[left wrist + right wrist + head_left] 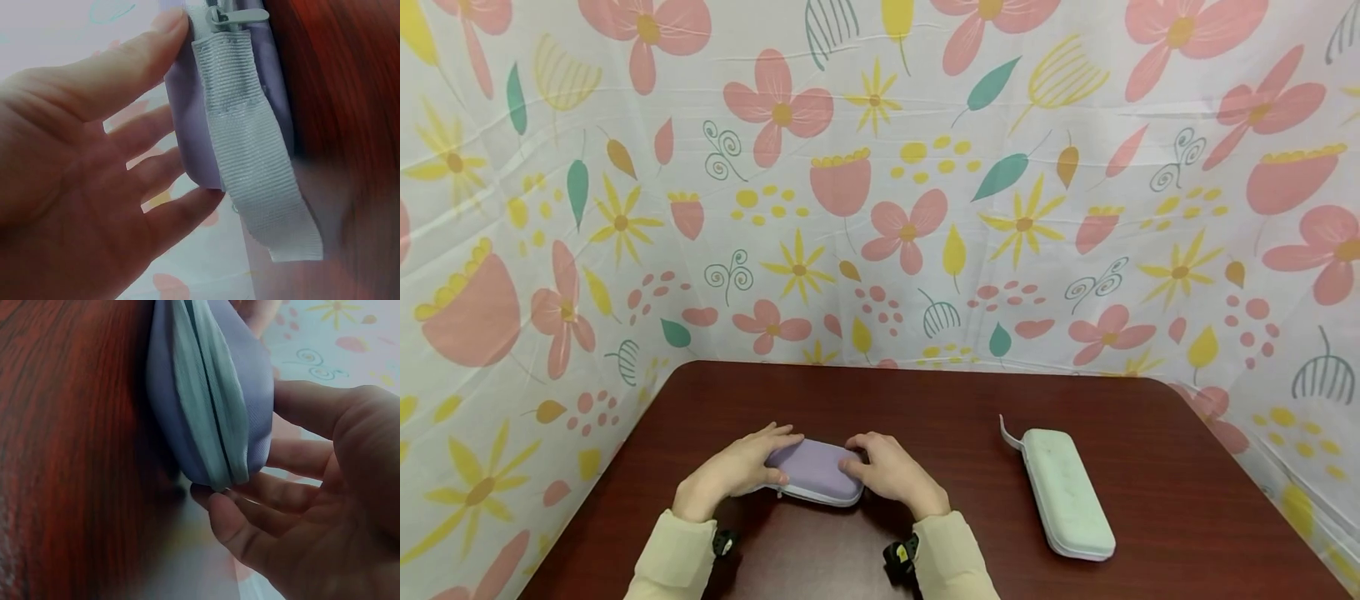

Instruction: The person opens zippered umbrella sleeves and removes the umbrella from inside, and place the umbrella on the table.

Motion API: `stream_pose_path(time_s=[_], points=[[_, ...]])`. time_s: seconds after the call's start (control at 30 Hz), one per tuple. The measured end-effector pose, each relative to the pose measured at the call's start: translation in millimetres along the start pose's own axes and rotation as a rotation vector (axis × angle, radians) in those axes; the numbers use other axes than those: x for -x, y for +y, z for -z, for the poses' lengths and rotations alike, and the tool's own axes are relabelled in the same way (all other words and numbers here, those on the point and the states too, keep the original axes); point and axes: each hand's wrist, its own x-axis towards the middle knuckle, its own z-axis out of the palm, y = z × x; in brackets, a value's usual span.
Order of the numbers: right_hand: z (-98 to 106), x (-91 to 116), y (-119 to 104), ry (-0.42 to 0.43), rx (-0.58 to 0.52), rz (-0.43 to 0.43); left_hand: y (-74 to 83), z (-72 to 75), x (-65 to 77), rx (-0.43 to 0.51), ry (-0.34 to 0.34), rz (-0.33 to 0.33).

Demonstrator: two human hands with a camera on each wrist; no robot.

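A lavender zip case (817, 468) lies flat on the table in front of me, with a pale grey zipper (212, 400) round its side. My left hand (741, 463) grips its left end, thumb on the near side of the top and fingers round the far side. By that end, the left wrist view has a zipper pull (245, 17) and a light grey strap loop (255, 156) hanging down. At the opposite end my right hand (897, 475) holds the case between thumb and fingers. The zipper is closed along the stretch in the right wrist view.
A pale mint zip case (1067, 492) with a strap at its far end lies to the right on the dark red-brown table (925, 408). Behind the table's far edge hangs a flower-print cloth (910, 183), which also runs along both sides.
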Motion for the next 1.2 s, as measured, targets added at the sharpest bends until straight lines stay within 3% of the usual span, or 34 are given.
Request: stream_pose_path(time_s=[0.33, 0.53, 0.83, 1.2], points=[[-2.8, 1.3, -3.0, -0.033, -0.019, -0.034, -1.0, -3.2, 1.2, -0.086, 0.124, 0.011], [-2.8, 1.7, -3.0, -0.044, -0.045, -0.044, -2.7, -8.3, -3.2, -0.141, 0.230, 0.009], [-2.4, 3.8, -5.2, -0.074, -0.085, -0.045, 2.0, -13.1, -8.5, -0.208, 0.335, 0.028], [-5.5, 2.5, -7.2, -0.074, -0.047, -0.027, 10.8, -22.7, -17.5, -0.299, 0.467, -0.041]])
